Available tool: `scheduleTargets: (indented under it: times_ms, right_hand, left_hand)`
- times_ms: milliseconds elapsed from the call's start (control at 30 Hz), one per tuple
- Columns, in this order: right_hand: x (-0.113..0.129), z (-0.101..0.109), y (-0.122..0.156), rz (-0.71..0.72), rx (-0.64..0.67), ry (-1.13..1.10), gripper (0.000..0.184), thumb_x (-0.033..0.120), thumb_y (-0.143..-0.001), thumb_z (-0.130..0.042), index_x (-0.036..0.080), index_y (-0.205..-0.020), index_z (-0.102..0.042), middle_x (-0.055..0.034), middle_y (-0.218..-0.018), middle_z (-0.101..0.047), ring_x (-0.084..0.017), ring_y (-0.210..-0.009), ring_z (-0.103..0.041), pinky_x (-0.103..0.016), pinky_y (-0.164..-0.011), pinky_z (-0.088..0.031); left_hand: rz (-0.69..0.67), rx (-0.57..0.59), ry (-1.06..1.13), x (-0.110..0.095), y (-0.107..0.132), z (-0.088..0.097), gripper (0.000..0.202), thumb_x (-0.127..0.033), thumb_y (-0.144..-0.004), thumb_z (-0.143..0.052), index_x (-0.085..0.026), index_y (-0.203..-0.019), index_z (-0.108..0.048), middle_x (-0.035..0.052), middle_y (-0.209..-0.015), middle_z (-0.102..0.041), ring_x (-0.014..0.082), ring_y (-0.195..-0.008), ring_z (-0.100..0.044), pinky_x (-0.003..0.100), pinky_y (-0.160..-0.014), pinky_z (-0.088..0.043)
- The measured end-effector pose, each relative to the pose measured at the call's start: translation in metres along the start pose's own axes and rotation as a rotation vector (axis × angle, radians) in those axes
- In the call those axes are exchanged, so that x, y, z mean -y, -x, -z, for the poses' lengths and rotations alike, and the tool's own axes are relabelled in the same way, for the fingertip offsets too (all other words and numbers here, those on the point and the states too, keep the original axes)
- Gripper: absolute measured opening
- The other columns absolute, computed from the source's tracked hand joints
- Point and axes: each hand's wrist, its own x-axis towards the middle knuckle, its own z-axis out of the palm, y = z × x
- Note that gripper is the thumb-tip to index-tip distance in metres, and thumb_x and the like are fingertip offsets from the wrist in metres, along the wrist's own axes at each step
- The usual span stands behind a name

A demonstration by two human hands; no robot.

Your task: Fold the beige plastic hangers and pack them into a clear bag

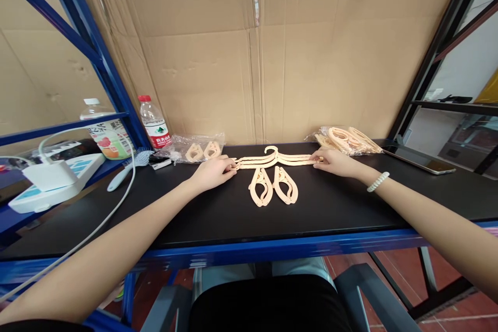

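Note:
A cream plastic folding hanger [260, 161] lies spread out flat on the black tabletop [218, 218], its hook pointing to the back. My left hand [213, 171] pinches the tip of its left arm. At the opposite end, my right hand [333, 161] has its fingers closed on the right arm tip. Just in front of the hanger rest two cream clothespin-like clips [261, 194], side by side and apart from both hands.
Behind my left hand is a clear bag [179, 144] with two similar clips. A bag of cream hangers [350, 140] and a phone [418, 160] lie right. Left stand a water bottle [154, 123], a brush [128, 170] and a power strip [58, 187]. Cardboard [303, 62] walls the back.

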Motion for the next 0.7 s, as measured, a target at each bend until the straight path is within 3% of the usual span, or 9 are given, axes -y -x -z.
scheduleTargets:
  times_ms: [133,367,500,700]
  right_hand:
    - [0.004,-0.005,-0.001,0.029,-0.035,0.082,0.025,0.03,-0.089,-0.049,0.016,-0.098,-0.067,-0.0113,-0.101,-0.06,-0.024,-0.086,-0.059,-0.037,-0.079,-0.048]
    - [0.021,-0.005,-0.003,0.03,-0.02,0.318,0.027,0.026,-0.095,-0.041,0.015,-0.09,-0.066,-0.0113,-0.093,-0.061,-0.025,-0.082,-0.06,-0.033,-0.068,-0.045]
    - [0.027,-0.008,-0.003,0.038,-0.003,0.25,0.027,0.03,-0.096,-0.044,0.015,-0.094,-0.067,-0.0114,-0.097,-0.064,-0.025,-0.085,-0.062,-0.033,-0.071,-0.045]
    - [0.036,-0.011,-0.005,-0.026,-0.015,0.243,0.025,0.031,-0.096,-0.047,0.017,-0.099,-0.068,-0.0089,-0.099,-0.07,-0.024,-0.086,-0.064,-0.029,-0.069,-0.043]
  left_hand:
    - [0.007,-0.007,0.008,-0.001,-0.001,-0.001,0.029,-0.041,-0.088,-0.043,-0.02,-0.086,-0.063,0.0058,-0.091,-0.064,0.0215,-0.087,-0.06,0.028,-0.063,-0.041]
    - [-0.016,0.01,-0.008,-0.003,-0.006,-0.009,0.031,-0.038,-0.092,-0.04,-0.019,-0.095,-0.064,0.0065,-0.101,-0.068,0.0239,-0.094,-0.062,0.029,-0.066,-0.044]
    - [-0.018,-0.024,-0.035,-0.008,-0.009,-0.014,0.033,-0.038,-0.094,-0.039,-0.021,-0.107,-0.065,0.0061,-0.117,-0.067,0.0254,-0.107,-0.06,0.031,-0.077,-0.046]
    - [0.007,-0.02,-0.088,-0.017,-0.012,-0.014,0.032,-0.038,-0.096,-0.039,-0.023,-0.102,-0.067,0.0042,-0.102,-0.072,0.0249,-0.097,-0.064,0.03,-0.071,-0.045]
